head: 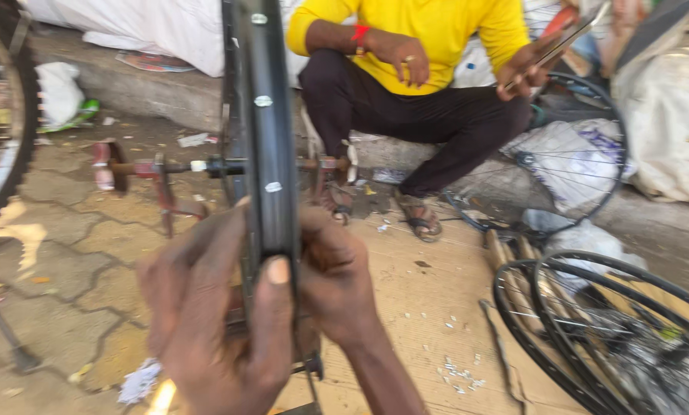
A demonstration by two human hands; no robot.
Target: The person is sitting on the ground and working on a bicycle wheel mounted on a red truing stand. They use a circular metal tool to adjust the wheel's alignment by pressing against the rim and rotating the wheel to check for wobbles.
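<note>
Wheel rim, black and upright on a truing stand's axle above the paved floor, is gripped low down by both hands, left hand thumb over its face, right hand beside, with loose spoked rims and a seated person in yellow beyond.

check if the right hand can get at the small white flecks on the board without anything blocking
Probably yes: the right hand is beside the black wheel rim, and bare wooden board lies between it and the white flecks.

A black bicycle wheel rim stands upright, edge-on, mounted on a rusty red truing stand.
</note>
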